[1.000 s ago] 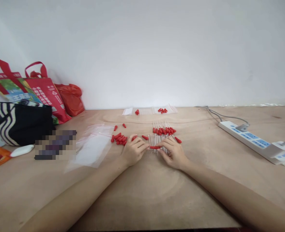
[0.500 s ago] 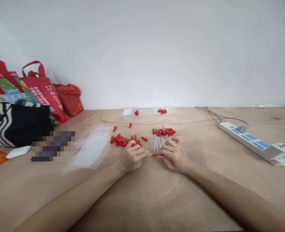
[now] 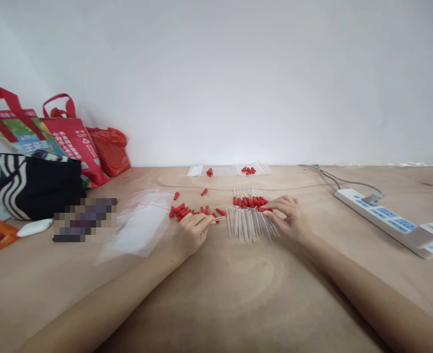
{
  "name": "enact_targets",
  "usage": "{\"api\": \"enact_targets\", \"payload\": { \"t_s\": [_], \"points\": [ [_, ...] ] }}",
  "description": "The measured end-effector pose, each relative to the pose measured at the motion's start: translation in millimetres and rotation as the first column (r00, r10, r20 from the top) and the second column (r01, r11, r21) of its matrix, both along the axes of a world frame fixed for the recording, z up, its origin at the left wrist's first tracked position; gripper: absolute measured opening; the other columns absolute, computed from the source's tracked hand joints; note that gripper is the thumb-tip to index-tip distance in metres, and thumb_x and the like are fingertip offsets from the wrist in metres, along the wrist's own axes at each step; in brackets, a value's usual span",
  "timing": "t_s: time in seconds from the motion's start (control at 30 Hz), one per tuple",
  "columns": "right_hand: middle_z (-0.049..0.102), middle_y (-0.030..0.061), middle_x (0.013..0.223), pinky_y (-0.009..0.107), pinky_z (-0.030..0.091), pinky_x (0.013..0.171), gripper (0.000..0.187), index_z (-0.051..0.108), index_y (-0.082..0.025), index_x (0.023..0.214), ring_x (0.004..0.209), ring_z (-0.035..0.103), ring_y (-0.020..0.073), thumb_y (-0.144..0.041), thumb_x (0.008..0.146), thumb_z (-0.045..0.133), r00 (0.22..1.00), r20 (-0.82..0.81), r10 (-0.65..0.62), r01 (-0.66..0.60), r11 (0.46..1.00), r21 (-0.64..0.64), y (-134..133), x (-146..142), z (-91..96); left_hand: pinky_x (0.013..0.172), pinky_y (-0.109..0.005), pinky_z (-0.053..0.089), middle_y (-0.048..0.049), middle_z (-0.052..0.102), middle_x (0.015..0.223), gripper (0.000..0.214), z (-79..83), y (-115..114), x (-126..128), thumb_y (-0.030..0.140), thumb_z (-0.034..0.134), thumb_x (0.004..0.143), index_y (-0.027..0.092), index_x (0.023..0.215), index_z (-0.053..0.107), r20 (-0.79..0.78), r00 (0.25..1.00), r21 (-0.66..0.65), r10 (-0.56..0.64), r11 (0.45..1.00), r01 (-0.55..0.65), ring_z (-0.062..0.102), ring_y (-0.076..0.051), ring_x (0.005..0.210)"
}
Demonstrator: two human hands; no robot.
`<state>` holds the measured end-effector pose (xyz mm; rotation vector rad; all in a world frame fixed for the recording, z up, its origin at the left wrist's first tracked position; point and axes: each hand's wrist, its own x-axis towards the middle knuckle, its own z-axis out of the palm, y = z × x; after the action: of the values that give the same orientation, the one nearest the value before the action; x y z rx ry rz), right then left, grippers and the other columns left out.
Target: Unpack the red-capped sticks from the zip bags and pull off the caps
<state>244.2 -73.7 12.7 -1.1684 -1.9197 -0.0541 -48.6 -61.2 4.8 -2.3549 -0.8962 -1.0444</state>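
My left hand (image 3: 191,232) is closed with a thin clear tube (image 3: 219,218) poking out from its fingertips, beside a pile of red dropper bulbs (image 3: 181,211). Pinched between thumb and fingers of my right hand (image 3: 292,218) is a red dropper bulb (image 3: 265,209); whether a tube is attached to it I cannot tell. Just left of that hand, bare clear tubes (image 3: 247,225) lie side by side in a row. Behind them rests a row of droppers (image 3: 251,201), red bulbs towards me and tubes pointing away.
Flat clear plastic bags (image 3: 142,228) lie left of the bulbs. Along the wall is another bag (image 3: 231,170) with tubes and bulbs. A power strip (image 3: 385,215) with cables stands at right. Shopping bags (image 3: 72,142), a black bag (image 3: 43,189) and a white object (image 3: 35,227) fill the left.
My hands were together at a tube and red bulb in front of the row. Now they are apart: the right has moved right and away from me, the left a little left.
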Motion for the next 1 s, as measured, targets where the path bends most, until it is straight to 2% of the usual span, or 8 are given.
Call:
{"api": "enact_targets", "payload": {
  "t_s": [0.1, 0.2, 0.33, 0.47, 0.63, 0.8, 0.9, 1.0],
  "points": [
    [0.064, 0.0024, 0.081, 0.034, 0.030, 0.076, 0.024, 0.065, -0.026, 0.081, 0.078, 0.053, 0.0169, -0.043, 0.078, 0.049, 0.991, -0.045, -0.125, 0.124, 0.992, -0.027, 7.3, -1.0, -9.4, 0.060, -0.024, 0.043, -0.0060, 0.058, 0.080, 0.028, -4.9, 6.5, 9.1, 0.013, 0.035, 0.085, 0.014, 0.105, 0.054, -0.032, 0.997, -0.093, 0.068, 0.993, -0.071, 0.056, -0.013, 0.068],
    [0.064, 0.0028, 0.078, 0.032, 0.033, 0.073, 0.028, 0.065, -0.024, 0.081, 0.074, 0.053, 0.0167, -0.044, 0.077, 0.047, 0.942, -0.137, -0.306, 0.292, 0.950, -0.112, 12.6, 2.9, -16.8, 0.063, -0.025, 0.047, -0.0082, 0.054, 0.088, 0.037, -4.2, 14.0, 19.5, 0.009, 0.030, 0.083, 0.014, 0.116, 0.046, -0.023, 0.997, -0.119, 0.069, 0.990, -0.071, 0.055, -0.014, 0.073],
    [0.064, 0.0035, 0.076, 0.030, 0.034, 0.066, 0.031, 0.064, -0.021, 0.081, 0.073, 0.054, 0.0178, -0.045, 0.074, 0.045, 0.896, -0.146, -0.419, 0.371, 0.888, -0.272, 14.0, 12.0, -15.2, 0.069, -0.027, 0.048, -0.0056, 0.054, 0.085, 0.035, 2.1, 21.9, 35.7, 0.007, 0.033, 0.083, 0.017, 0.112, 0.048, -0.036, 0.999, -0.125, 0.017, 0.992, -0.022, 0.056, -0.015, 0.077],
    [0.063, 0.0024, 0.070, 0.031, 0.033, 0.067, 0.032, 0.064, -0.021, 0.077, 0.069, 0.055, 0.0176, -0.046, 0.071, 0.045, 0.865, -0.082, -0.495, 0.435, 0.822, -0.369, 10.0, 14.1, -5.8, 0.073, -0.029, 0.049, -0.0075, 0.058, 0.087, 0.027, 2.8, 26.0, 48.6, 0.006, 0.036, 0.081, 0.014, 0.102, 0.052, -0.180, 0.983, -0.060, -0.025, 0.998, 0.014, 0.057, -0.018, 0.083],
    [0.064, 0.0010, 0.065, 0.033, 0.032, 0.068, 0.031, 0.064, -0.022, 0.070, 0.067, 0.056, 0.0184, -0.049, 0.069, 0.048, 0.856, 0.022, -0.516, 0.459, 0.740, -0.491, 8.6, 13.6, -2.9, 0.073, -0.027, 0.049, -0.0062, 0.060, 0.084, 0.019, -0.3, 25.2, 48.2, 0.008, 0.038, 0.081, 0.014, 0.086, 0.055, -0.277, 0.956, -0.147, -0.094, 0.988, 0.054, 0.057, -0.016, 0.080],
    [0.066, 0.0020, 0.068, 0.031, 0.033, 0.064, 0.030, 0.065, -0.023, 0.067, 0.067, 0.057, 0.0193, -0.048, 0.070, 0.049, 0.878, 0.074, -0.472, 0.440, 0.737, -0.514, 8.8, 11.2, -6.1, 0.076, -0.028, 0.048, -0.0074, 0.061, 0.087, 0.017, -1.6, 17.5, 38.0, 0.017, 0.042, 0.081, 0.014, 0.092, 0.055, -0.125, 0.974, -0.263, -0.191, 0.953, 0.153, 0.057, -0.016, 0.083],
    [0.066, 0.0015, 0.067, 0.030, 0.033, 0.062, 0.031, 0.065, -0.024, 0.065, 0.067, 0.058, 0.0188, -0.049, 0.071, 0.049, 0.891, 0.075, -0.448, 0.414, 0.731, -0.543, 6.9, 7.7, -4.7, 0.079, -0.030, 0.047, -0.0102, 0.060, 0.095, 0.029, -0.8, 11.1, 29.8, 0.026, 0.051, 0.077, 0.012, 0.102, 0.052, -0.029, 0.970, -0.301, -0.242, 0.927, 0.222, 0.056, -0.018, 0.088],
    [0.066, 0.0012, 0.065, 0.030, 0.033, 0.064, 0.036, 0.066, -0.025, 0.062, 0.068, 0.059, 0.0194, -0.050, 0.075, 0.044, 0.895, 0.103, -0.434, 0.415, 0.726, -0.548, 5.4, 5.3, -2.4, 0.082, -0.032, 0.045, -0.0094, 0.060, 0.097, 0.029, 3.3, 10.0, 24.6, 0.024, 0.048, 0.078, 0.012, 0.104, 0.053, 0.021, 0.974, -0.301, -0.224, 0.928, 0.220, 0.054, -0.018, 0.091]
  ]
}}
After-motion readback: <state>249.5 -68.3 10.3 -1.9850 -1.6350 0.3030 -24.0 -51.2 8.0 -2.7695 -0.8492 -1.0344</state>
